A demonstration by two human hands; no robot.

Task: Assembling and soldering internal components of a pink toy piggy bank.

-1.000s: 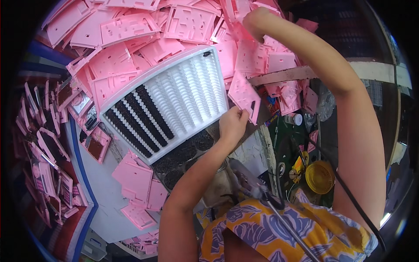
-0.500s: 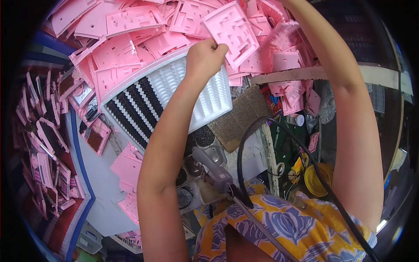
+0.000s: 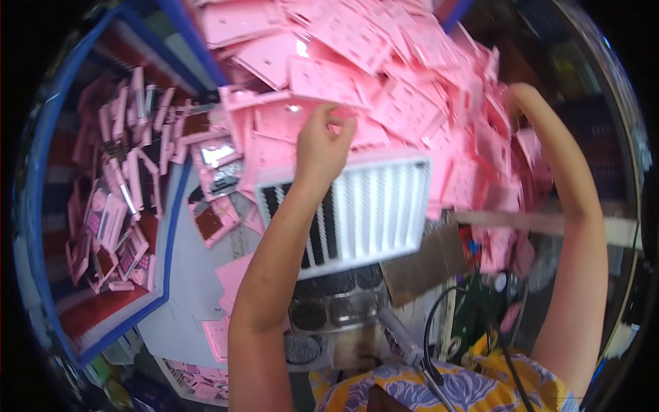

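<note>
My left hand (image 3: pixel 322 144) is raised over the near edge of the pile of pink moulded plastic panels (image 3: pixel 343 38). Its thumb and fingers stand apart, with pink showing between them, and I make out nothing held there. Beneath my left forearm lies a white ridged tray (image 3: pixel 384 206), several of its rows at the left filled with black pieces. My right hand (image 3: pixel 520 96) reaches into the right side of the pile; its fingers are hidden or blurred, so what it touches cannot be made out.
A blue-edged bin (image 3: pixel 168 264) at the left holds pink cases. Below the tray are a metal holder with round wells (image 3: pixel 333 312) and a brown board (image 3: pixel 429 264). A grey tool (image 3: pixel 401 336) with a black cord (image 3: pixel 429 316) is near my body. A pale wooden bar (image 3: pixel 570 225) crosses at right.
The view has shifted, showing more of the pile and the bin. The loose pink panel beside my left hand no longer stands out there, and that hand's fingers have spread. My right hand has come into view.
</note>
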